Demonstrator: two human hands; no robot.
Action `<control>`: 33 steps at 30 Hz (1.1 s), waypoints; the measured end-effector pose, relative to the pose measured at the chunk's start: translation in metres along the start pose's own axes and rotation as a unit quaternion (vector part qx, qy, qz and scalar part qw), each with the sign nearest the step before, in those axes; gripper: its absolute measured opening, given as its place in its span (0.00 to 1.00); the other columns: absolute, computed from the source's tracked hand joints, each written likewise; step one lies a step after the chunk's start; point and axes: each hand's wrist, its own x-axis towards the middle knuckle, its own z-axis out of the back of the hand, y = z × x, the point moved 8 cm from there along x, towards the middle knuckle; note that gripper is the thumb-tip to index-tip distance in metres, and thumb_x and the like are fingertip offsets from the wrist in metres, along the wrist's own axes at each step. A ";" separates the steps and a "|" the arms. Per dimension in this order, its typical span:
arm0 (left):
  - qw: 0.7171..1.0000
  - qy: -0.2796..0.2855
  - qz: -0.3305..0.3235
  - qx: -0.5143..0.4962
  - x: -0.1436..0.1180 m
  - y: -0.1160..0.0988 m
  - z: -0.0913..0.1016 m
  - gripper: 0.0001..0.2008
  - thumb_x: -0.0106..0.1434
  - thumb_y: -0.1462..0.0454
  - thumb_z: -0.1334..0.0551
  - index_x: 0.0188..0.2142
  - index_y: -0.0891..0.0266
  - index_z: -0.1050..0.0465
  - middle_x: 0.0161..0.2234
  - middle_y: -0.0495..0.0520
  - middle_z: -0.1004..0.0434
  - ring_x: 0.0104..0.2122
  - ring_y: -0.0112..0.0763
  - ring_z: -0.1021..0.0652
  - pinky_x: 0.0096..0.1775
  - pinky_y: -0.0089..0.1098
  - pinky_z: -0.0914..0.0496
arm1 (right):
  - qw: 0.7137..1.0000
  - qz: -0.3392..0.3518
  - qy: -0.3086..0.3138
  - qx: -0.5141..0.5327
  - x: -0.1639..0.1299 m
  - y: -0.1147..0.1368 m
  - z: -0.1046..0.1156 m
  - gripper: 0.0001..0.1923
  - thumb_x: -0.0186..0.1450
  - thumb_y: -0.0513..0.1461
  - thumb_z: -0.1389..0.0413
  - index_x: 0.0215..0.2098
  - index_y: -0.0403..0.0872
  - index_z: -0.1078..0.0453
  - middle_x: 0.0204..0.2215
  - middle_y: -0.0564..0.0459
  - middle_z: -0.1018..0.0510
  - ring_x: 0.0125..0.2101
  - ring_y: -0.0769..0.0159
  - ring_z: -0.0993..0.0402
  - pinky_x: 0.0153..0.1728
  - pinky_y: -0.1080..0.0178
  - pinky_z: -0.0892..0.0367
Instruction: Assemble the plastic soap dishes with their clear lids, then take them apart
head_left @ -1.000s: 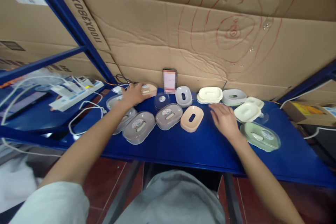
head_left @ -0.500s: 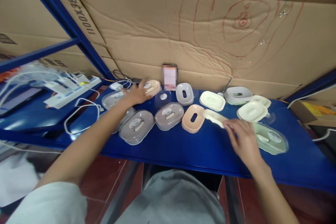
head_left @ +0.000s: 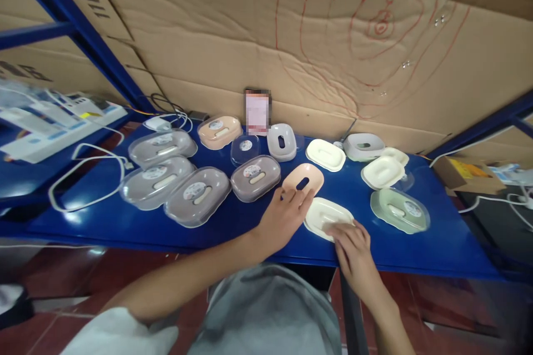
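Note:
My left hand [head_left: 285, 215] is at the near edge of a peach oval soap dish [head_left: 313, 173] with a dark slot, its fingers bent over the rim. Close beside it, my right hand [head_left: 352, 241] grips the near right edge of a cream oval tray [head_left: 322, 212], which lies low over the table front. The fingertips of both hands are partly hidden. Just left of my left hand lies a grey soap box [head_left: 266, 178] with a clear lid. Behind the peach dish are a grey slotted dish [head_left: 278, 147] and another cream tray [head_left: 327, 154].
Several lidded grey boxes [head_left: 195, 199] and a lidded peach box [head_left: 214, 136] occupy the left of the blue table [head_left: 449, 249]. A green lidded box [head_left: 400, 212] and cream trays [head_left: 381, 173] lie right. A phone [head_left: 257, 113] leans on the cardboard; a white cable [head_left: 62, 208] loops left.
My left hand has left the lidded peach box at the back left and come to the open peach dish. My right hand has brought the cream tray down and nearer, now lying flatter.

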 end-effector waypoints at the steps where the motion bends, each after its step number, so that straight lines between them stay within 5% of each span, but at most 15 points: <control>1: 1.000 -0.011 -0.002 -0.009 -0.001 0.004 0.003 0.31 0.74 0.74 0.51 0.74 0.62 0.40 0.53 0.65 0.21 0.56 0.49 0.22 0.61 0.54 0.30 | 1.000 0.004 0.005 0.005 0.002 0.003 -0.002 0.22 0.78 0.32 0.51 0.64 0.58 0.30 0.53 0.49 0.21 0.57 0.57 0.23 0.69 0.37 0.40; 6: 0.990 -0.089 -0.012 -0.111 -0.034 0.026 0.026 0.33 0.71 0.77 0.51 0.72 0.57 0.38 0.53 0.59 0.23 0.56 0.41 0.22 0.62 0.44 0.26 | 0.998 -0.016 -0.034 0.056 0.012 0.012 -0.005 0.17 0.77 0.34 0.48 0.61 0.55 0.29 0.59 0.43 0.29 0.68 0.53 0.32 0.71 0.41 0.35; 9: 0.992 -0.082 0.004 -0.097 -0.044 0.029 0.026 0.31 0.74 0.73 0.49 0.74 0.55 0.41 0.56 0.61 0.24 0.55 0.43 0.21 0.59 0.44 0.23 | 0.996 -0.038 -0.026 0.079 0.024 0.012 -0.010 0.19 0.78 0.37 0.48 0.66 0.54 0.34 0.66 0.40 0.35 0.73 0.52 0.40 0.68 0.46 0.30; 15: 0.998 -0.031 0.055 -0.017 -0.006 0.027 0.007 0.30 0.75 0.70 0.47 0.75 0.58 0.43 0.72 0.66 0.35 0.54 0.46 0.17 0.54 0.43 0.21 | 0.995 -0.066 -0.032 0.063 0.031 0.003 -0.008 0.28 0.79 0.43 0.46 0.75 0.57 0.42 0.74 0.40 0.42 0.75 0.44 0.45 0.72 0.33 0.41; 20: 0.997 -0.004 0.075 -0.032 0.022 0.033 -0.002 0.17 0.75 0.66 0.41 0.61 0.66 0.29 0.60 0.70 0.25 0.50 0.50 0.17 0.48 0.43 0.20 | 0.991 -0.103 -0.036 0.079 0.025 -0.005 -0.008 0.31 0.78 0.46 0.44 0.75 0.55 0.44 0.76 0.40 0.43 0.76 0.49 0.46 0.72 0.41 0.37; 26: 0.996 -0.036 0.061 -0.050 0.010 0.034 0.013 0.07 0.78 0.61 0.40 0.49 0.60 0.26 0.52 0.58 0.22 0.52 0.42 0.20 0.55 0.40 0.24 | 0.992 -0.095 -0.025 0.073 0.030 -0.005 -0.014 0.36 0.77 0.50 0.42 0.78 0.54 0.47 0.77 0.40 0.45 0.77 0.47 0.48 0.72 0.37 0.40; 33: 0.998 -0.035 0.041 -0.039 0.026 0.033 0.011 0.10 0.79 0.64 0.43 0.55 0.60 0.25 0.57 0.59 0.22 0.49 0.39 0.18 0.51 0.38 0.25 | 0.996 -0.050 -0.034 0.065 0.029 -0.003 -0.017 0.20 0.79 0.48 0.45 0.65 0.54 0.27 0.71 0.42 0.32 0.71 0.48 0.34 0.71 0.36 0.38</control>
